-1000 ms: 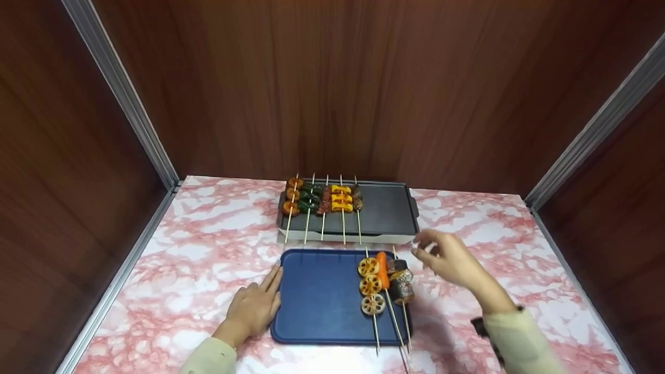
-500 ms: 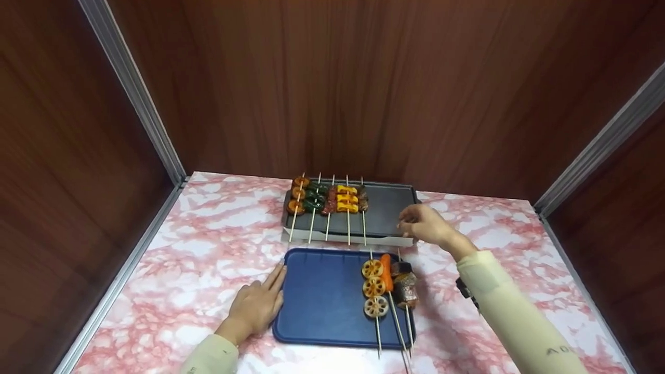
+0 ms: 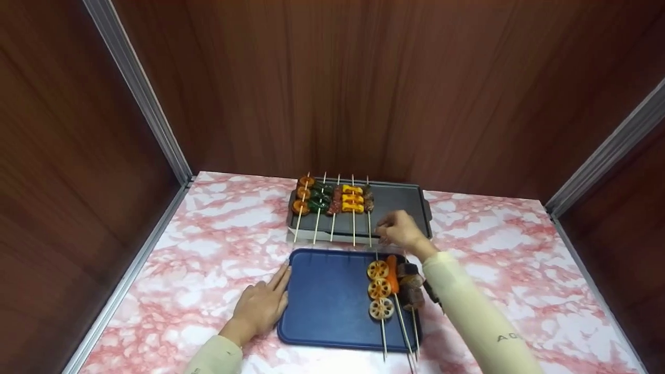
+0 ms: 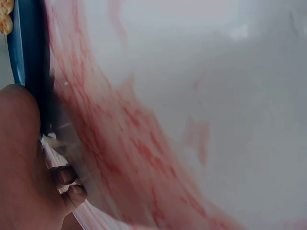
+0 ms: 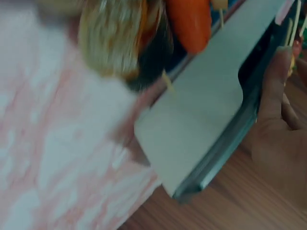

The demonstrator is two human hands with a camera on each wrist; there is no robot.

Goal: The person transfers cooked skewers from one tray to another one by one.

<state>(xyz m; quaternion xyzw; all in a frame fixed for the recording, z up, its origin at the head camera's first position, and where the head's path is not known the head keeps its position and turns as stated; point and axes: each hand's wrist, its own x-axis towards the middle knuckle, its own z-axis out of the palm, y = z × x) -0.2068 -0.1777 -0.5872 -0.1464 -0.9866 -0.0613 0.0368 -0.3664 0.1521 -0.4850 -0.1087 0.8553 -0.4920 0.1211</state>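
My left hand (image 3: 262, 306) rests at the left edge of a blue tray (image 3: 327, 301), fingers extended along its rim. On the tray's right side lie a lotus root skewer (image 3: 380, 287), an orange carrot-like skewer (image 3: 393, 275) and a skewer of dark-skinned chunks (image 3: 411, 291). My right hand (image 3: 402, 228) hovers over the front of a grill plate (image 3: 400, 197), fingers loosely bent. Its fingertips are close beside the bare stick of a brown meat skewer (image 3: 369, 197), the rightmost on the grill. In the right wrist view, thumb (image 5: 276, 81) and fingers stand apart near the stick ends.
Left of the brown skewer, the grill holds a yellow skewer (image 3: 353, 199), a red meat skewer (image 3: 335, 200), a green one (image 3: 320, 198) and an orange-slice one (image 3: 303, 195). Wood-grain panels (image 3: 337, 93) enclose the marbled table (image 3: 218, 223) at back and sides.
My right hand has moved from beside the tray's upper right, over the grill's front right corner, then leftward to the brown skewer's stick. My left hand stays at the tray's edge.
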